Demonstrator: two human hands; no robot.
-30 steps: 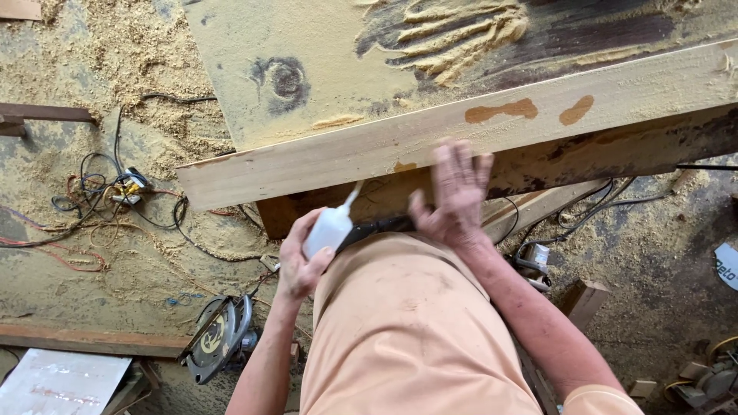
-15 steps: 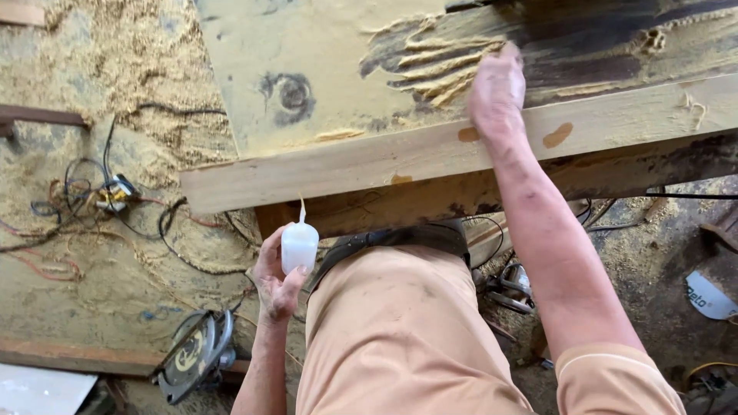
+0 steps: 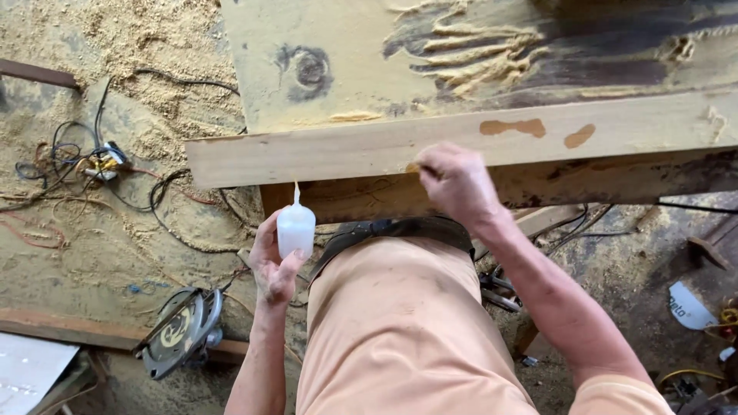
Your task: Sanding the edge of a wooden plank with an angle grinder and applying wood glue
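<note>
I note one long plank (image 3: 369, 150) lying across the desk (image 3: 461, 54), its edge toward me, seemingly so the two brown filler patches (image 3: 513, 127) can be worked. My right hand (image 3: 453, 180), fingers curled, presses on that edge; whether it pinches anything, I cannot tell. My left hand (image 3: 273, 265) grips one white squeeze bottle (image 3: 295, 229) upright below the plank, nozzle up. One circular saw (image 3: 181, 330) lies on the floor.

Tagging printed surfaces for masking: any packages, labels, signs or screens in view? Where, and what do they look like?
Squeeze bottle: held upright in the left hand, white, pointed nozzle, no label visible.
Saw guard sticker: circular saw on the floor, lower left; round, yellow and black.
Printed scrap: floor at right; white, curved, dark print.
White sheet: bottom left corner, plain.
No signs or screens.
</note>
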